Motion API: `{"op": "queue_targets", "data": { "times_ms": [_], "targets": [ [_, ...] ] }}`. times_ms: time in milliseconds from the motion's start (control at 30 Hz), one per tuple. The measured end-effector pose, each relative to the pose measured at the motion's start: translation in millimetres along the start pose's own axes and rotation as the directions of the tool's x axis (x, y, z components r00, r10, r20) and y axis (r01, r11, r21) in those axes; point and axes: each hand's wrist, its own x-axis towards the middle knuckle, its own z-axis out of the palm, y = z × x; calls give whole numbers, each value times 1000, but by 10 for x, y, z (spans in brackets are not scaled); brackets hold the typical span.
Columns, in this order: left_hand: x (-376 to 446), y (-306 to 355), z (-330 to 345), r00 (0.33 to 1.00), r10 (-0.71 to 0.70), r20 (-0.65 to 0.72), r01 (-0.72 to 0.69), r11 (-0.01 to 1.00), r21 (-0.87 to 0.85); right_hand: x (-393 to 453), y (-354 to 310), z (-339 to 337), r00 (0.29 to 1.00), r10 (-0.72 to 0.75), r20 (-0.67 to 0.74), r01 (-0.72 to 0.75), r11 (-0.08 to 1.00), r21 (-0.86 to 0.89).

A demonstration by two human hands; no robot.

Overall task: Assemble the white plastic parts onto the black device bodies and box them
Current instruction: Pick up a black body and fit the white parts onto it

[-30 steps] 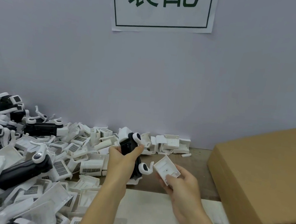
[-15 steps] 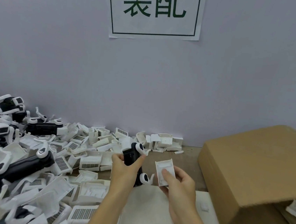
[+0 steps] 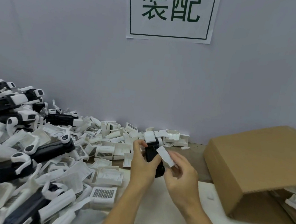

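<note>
My left hand (image 3: 142, 163) grips a black device body (image 3: 151, 151) upright above the bench, with a white cap on the body's top end. My right hand (image 3: 181, 173) pinches a white plastic cover (image 3: 165, 156) and holds it against the right side of the black body. The lower end of the body is hidden behind both hands. A brown cardboard box (image 3: 258, 165) lies on its side at the right, its open mouth facing me with white parts visible inside.
A large heap of loose white plastic parts (image 3: 103, 143) and black bodies with white fittings (image 3: 52, 147) covers the left half of the bench. A white foam sheet (image 3: 161, 201) lies under my hands. A wall with a paper sign (image 3: 171, 12) stands behind.
The white cover was held apart to the right of the black body; my right hand has brought it against the body. The view has tilted downward a little.
</note>
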Motion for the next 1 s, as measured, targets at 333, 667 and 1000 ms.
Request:
{"op": "queue_targets", "data": {
  "times_ms": [333, 667, 1000],
  "targets": [
    [-19, -14, -11, 997, -79, 21, 81, 991, -109, -18, 19, 6, 983, 174, -52, -159, 964, 214],
    [68, -37, 27, 999, -30, 19, 32, 990, -140, 79, 117, 86, 999, 42, -19, -41, 998, 46],
    [69, -52, 47, 1000, 1, 20, 0, 1000, -19, 196, 322, 1, 947, 320, -14, -317, 943, 100]
  ]
}}
